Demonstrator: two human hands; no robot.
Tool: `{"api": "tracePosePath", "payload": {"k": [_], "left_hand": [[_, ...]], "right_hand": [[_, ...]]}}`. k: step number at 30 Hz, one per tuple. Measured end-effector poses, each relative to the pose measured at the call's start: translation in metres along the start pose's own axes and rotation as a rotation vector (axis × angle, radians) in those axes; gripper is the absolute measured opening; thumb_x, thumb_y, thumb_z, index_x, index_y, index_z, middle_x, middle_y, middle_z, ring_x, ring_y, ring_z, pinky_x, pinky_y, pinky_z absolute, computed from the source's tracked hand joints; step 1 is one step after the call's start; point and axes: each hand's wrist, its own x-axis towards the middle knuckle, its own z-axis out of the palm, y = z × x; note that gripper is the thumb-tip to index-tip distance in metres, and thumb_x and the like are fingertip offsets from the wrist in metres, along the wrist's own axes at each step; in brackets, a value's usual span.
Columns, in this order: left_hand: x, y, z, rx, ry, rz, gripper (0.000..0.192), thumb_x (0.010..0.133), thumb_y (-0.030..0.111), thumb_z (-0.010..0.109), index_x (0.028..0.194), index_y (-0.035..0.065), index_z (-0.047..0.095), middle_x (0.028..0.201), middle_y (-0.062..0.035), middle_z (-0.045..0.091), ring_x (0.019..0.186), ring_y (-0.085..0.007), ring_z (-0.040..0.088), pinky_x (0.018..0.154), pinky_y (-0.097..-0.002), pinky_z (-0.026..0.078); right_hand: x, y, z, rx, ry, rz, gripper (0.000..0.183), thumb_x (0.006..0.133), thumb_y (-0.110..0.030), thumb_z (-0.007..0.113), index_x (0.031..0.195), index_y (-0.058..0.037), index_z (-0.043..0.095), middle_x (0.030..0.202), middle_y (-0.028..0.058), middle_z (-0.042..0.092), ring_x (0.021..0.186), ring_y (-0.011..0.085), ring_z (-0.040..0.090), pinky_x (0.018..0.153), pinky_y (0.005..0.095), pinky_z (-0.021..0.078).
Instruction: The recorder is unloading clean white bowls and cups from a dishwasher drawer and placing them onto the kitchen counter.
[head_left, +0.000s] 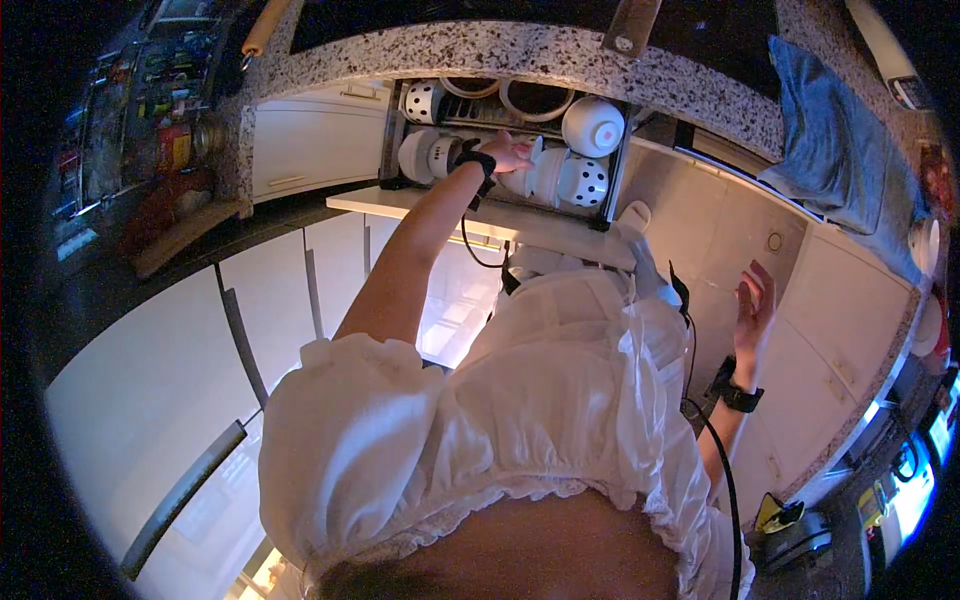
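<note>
My left hand (511, 152) reaches into a pulled-out drawer (480, 217) of crockery below the counter. It lies on or against white bowls (551, 176) lying on their sides in the front row; its fingers are partly hidden, and a firm hold cannot be made out. Just right of these is a white bowl with black dots (583, 181). A plain white bowl (592, 127) sits behind it. More white crockery (420, 156) lies left of my wrist, and a dotted cup or bowl (421, 102) stands at the back left. My right hand (754, 311) hangs at my right side, fingers apart, holding nothing.
A speckled stone countertop (465, 49) runs above the drawer, with a dark hob (450, 11) on it. A blue cloth (832, 142) hangs over its edge at the right. White cabinets (832, 337) stand at the right, tall white cabinet fronts (157, 375) at the left. Black cables hang by my body.
</note>
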Motion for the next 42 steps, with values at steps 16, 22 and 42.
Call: {"api": "tracePosePath", "payload": {"k": [16,22,42], "left_hand": [[-0.053,0.049,-0.015,0.08,-0.01,-0.001,0.064,0.067,0.049,0.053,0.121,0.0192,0.033,0.118,-0.0144,0.036,0.108,-0.0297,0.035,0.094,-0.0382,0.024],[-0.015,0.02,0.025,0.676,0.02,0.255,0.027,0.083,0.032,0.034,0.107,0.0372,0.046,0.115,-0.005,0.041,0.106,-0.0263,0.038,0.092,-0.0503,0.016],[-0.049,0.072,-0.012,0.226,0.056,0.006,0.072,0.061,0.044,0.062,0.117,0.009,0.036,0.103,-0.0096,0.05,0.101,-0.0238,0.043,0.089,-0.0355,0.032]], "right_hand": [[-0.006,0.006,0.007,0.009,-0.007,-0.007,0.027,0.077,-0.001,0.048,0.104,-0.0041,0.045,0.109,0.0068,0.047,0.094,0.0155,0.049,0.074,0.0262,0.0416],[-0.008,0.007,0.006,-0.015,-0.016,-0.024,0.028,0.078,-0.004,0.049,0.106,-0.0047,0.044,0.109,0.0072,0.046,0.094,0.017,0.049,0.073,0.0275,0.0427],[-0.009,0.014,0.007,-0.055,-0.035,0.046,0.032,0.079,-0.006,0.048,0.109,-0.007,0.042,0.111,0.0079,0.045,0.095,0.0188,0.049,0.071,0.0291,0.0443]]}}
